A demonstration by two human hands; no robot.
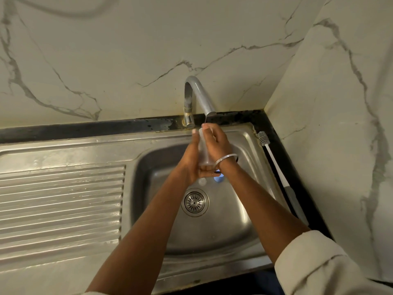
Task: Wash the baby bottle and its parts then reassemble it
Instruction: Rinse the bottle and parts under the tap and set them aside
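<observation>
Baby bottle, a clear body with no top on it, is sitting upright over the sink, directly below the faucet spout. Its long axis is running nearly vertical, with the upper end pointing up at the spout and the lower end pointing down toward the basin. A thin stream of water is falling from the spout onto the upper end. Which end is the mouth is hard to tell through the fingers.

Both hands are gripping the bottle. The left hand is wrapping it from the faucet's left side, its thumb lying up along the wall toward the top and its fingers curling under the lower end. The right hand is closing over it from the right, fingertips reaching the top edge just under the spout. A bracelet is hanging on the right wrist, and a pale rolled sleeve is covering that arm above the elbow. Both forearms are stretching forward and converging below the faucet.

Down in the basin, below the hands, a small blue part and a clear round part are lying close together, with the drain strainer nearer the viewer. Right of the faucet, a bottle brush is lying along the black bench edge, bristles toward the wall. Left of the faucet, the ribbed drainboard is stretching away.
</observation>
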